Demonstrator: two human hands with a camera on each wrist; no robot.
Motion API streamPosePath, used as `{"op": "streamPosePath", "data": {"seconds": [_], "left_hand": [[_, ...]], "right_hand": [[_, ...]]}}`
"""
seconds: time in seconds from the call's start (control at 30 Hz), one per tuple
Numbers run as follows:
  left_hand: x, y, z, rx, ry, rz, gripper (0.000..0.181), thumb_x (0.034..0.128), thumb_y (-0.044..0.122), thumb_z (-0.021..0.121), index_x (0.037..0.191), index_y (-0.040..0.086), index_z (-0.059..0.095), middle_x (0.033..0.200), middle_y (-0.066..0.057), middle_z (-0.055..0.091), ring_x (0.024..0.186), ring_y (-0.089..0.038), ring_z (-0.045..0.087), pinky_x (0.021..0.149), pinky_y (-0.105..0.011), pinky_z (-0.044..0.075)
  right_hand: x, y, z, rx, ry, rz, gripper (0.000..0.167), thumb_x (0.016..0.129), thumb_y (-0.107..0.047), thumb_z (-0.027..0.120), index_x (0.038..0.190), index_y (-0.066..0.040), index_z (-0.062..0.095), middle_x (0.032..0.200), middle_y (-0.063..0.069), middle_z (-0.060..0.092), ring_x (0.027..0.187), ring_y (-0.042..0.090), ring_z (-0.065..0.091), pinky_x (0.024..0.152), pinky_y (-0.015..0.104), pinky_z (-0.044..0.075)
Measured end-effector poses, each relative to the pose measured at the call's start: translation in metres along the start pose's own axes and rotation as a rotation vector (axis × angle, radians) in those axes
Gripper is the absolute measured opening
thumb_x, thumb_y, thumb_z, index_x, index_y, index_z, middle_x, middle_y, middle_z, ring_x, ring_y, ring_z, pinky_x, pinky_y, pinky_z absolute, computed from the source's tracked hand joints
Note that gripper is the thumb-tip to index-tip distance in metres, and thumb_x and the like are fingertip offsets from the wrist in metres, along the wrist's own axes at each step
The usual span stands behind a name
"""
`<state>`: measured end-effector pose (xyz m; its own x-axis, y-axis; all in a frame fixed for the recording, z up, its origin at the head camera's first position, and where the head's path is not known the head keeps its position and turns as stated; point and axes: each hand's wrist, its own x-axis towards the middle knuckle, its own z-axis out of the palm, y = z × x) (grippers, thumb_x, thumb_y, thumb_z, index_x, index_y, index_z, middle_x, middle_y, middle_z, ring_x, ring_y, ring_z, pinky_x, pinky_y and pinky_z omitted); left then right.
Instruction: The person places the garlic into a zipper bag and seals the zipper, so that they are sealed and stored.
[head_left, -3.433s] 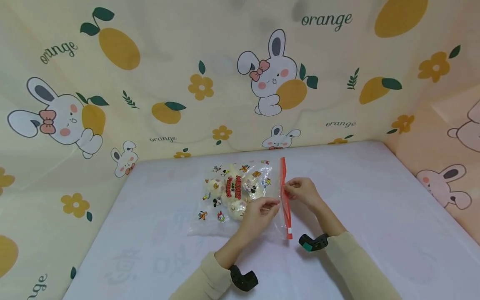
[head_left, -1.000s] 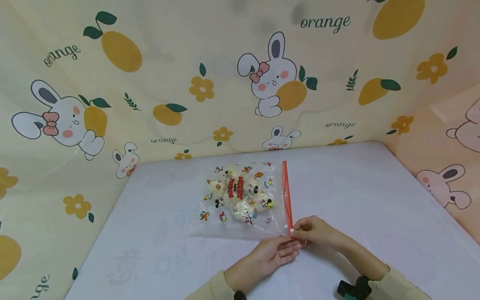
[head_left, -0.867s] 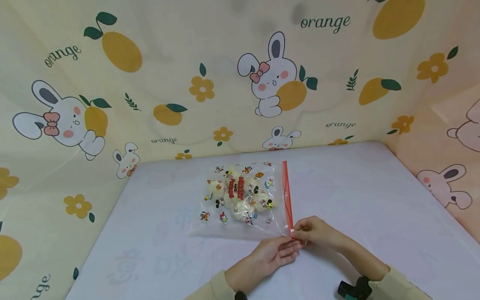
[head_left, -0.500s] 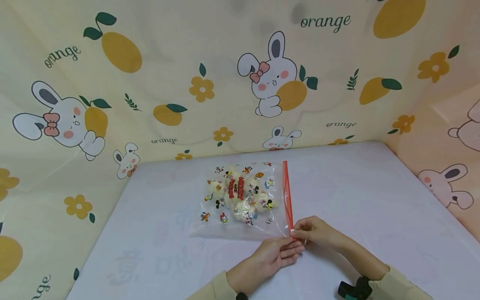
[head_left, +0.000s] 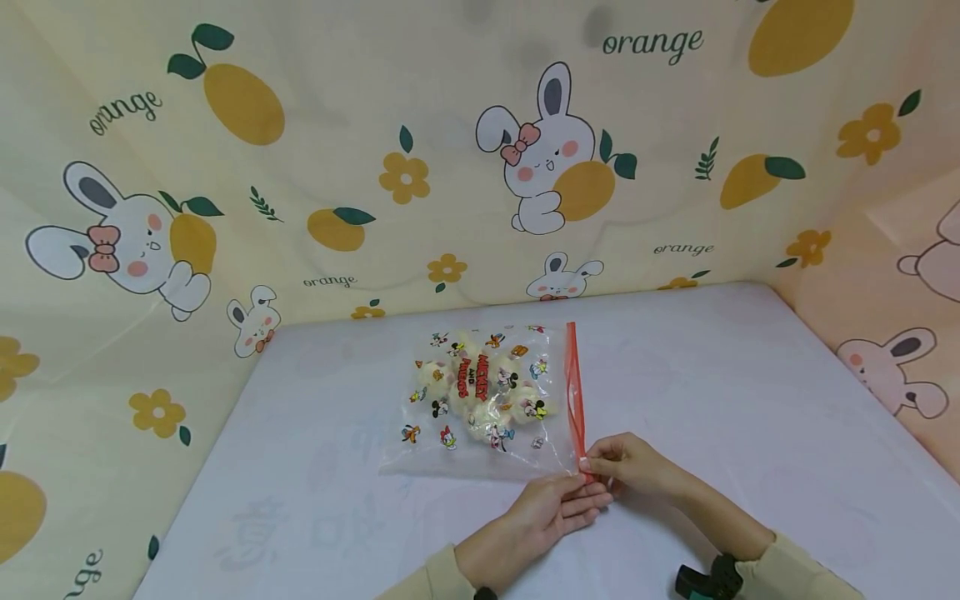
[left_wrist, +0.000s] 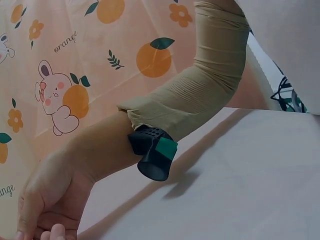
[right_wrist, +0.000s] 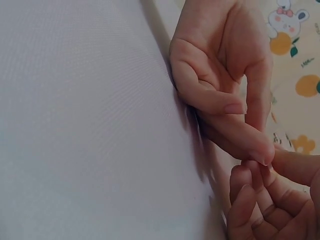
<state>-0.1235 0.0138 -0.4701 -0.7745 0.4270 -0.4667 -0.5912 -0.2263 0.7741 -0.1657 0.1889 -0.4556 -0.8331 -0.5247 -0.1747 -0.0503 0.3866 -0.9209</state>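
Observation:
A clear zip bag (head_left: 480,462) printed with cartoon figures lies flat on the table, several pale round things (head_left: 486,417) inside. Its red zip strip (head_left: 573,375) runs along the right side. At the strip's near end, my left hand (head_left: 528,521) pinches the bag's corner, thumb above and fingers below. My right hand (head_left: 637,467) pinches the small white slider (head_left: 584,463) there, thumb and fingertips together. In the right wrist view the fingertips of the left hand (right_wrist: 220,65) and right hand (right_wrist: 275,205) meet. The left wrist view shows the right hand (left_wrist: 52,192), but not the bag.
A white-covered table (head_left: 300,467) lies under the bag. Behind it and at the sides hangs a cream cloth (head_left: 442,83) printed with rabbits and oranges. Each wrist bears a black camera; the right wrist's camera (head_left: 708,579) shows near the front edge.
Since the earliest frame, both hands have moved from mid-strip to its near end and taken hold there. Over the last second they have hardly moved, and the bag lies still.

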Motion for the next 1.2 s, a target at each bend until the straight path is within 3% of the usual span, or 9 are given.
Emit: {"op": "streamPosePath", "data": {"seconds": [0.33,0.57,0.8,1.2], "left_hand": [[0.000,0.001,-0.001,-0.001,-0.018,-0.003,0.033,0.0992,0.020,0.049,0.120,-0.004,0.059,0.116,-0.015,0.071,0.103,-0.015,0.070,0.080,-0.020,0.056],[0.001,0.001,-0.001,0.005,-0.050,-0.005,0.035,0.0987,0.025,0.051,0.120,-0.001,0.060,0.115,-0.014,0.071,0.099,-0.013,0.071,0.079,-0.021,0.057],[0.002,0.002,-0.003,0.010,-0.091,-0.015,0.037,0.1012,0.028,0.047,0.124,0.001,0.057,0.127,-0.018,0.064,0.114,-0.021,0.066,0.086,-0.025,0.056],[0.000,0.003,-0.003,0.015,-0.060,-0.026,0.037,0.1020,0.026,0.044,0.125,-0.001,0.057,0.129,-0.019,0.063,0.117,-0.022,0.065,0.090,-0.027,0.056]], "right_hand": [[0.004,-0.002,0.001,-0.002,0.060,0.000,0.025,0.093,-0.013,0.061,0.090,0.012,0.064,0.071,0.013,0.064,0.058,0.001,0.051,0.049,0.020,0.049],[0.008,-0.004,-0.001,-0.042,0.076,0.010,0.026,0.093,-0.014,0.061,0.089,0.011,0.064,0.069,0.005,0.062,0.056,0.002,0.052,0.050,0.020,0.049],[0.008,-0.007,-0.001,-0.056,0.074,0.018,0.029,0.092,-0.018,0.063,0.091,0.011,0.065,0.072,0.003,0.062,0.057,0.003,0.051,0.050,0.020,0.049],[0.013,-0.001,0.004,-0.008,0.102,0.019,0.027,0.093,-0.015,0.062,0.090,0.012,0.064,0.070,0.004,0.063,0.058,0.001,0.052,0.051,0.018,0.047]]}}
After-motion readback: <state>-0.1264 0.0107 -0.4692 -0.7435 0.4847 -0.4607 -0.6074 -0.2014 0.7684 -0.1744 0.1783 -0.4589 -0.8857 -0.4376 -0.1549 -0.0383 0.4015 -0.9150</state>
